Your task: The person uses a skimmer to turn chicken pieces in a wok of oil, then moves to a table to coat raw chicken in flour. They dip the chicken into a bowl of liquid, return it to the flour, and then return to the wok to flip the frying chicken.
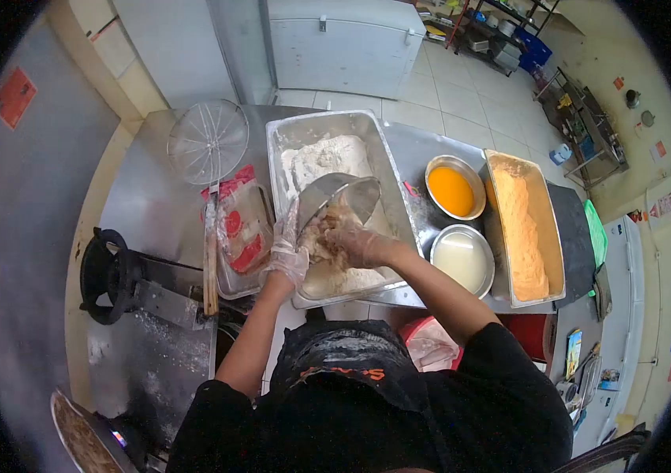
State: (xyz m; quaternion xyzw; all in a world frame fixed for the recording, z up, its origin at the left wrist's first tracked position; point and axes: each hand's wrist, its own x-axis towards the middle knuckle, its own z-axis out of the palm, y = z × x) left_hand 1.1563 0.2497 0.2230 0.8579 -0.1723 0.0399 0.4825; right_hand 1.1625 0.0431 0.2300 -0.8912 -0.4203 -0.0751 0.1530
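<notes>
A deep metal tray [393, 177] holds white flour [335, 158] in front of me. Above the flour, a metal bowl [322, 191] is tipped on its side. My left hand [288, 258], in a clear plastic glove, grips the bowl at its left edge. My right hand [357, 243], gloved too, is at the bowl's mouth with its fingers curled into wet, flour-dusted food pieces [321, 236]. The exact kind of food is hard to make out, and my right fingertips are partly hidden among the pieces.
Left of the tray lie a red-and-clear plastic bag [242, 229] and a long-handled wire strainer [208, 146]. On the right stand a bowl of orange liquid [451, 191], a bowl of pale liquid [460, 260] and a deep pan of orange crumbs [526, 244]. A burner [111, 276] is at far left.
</notes>
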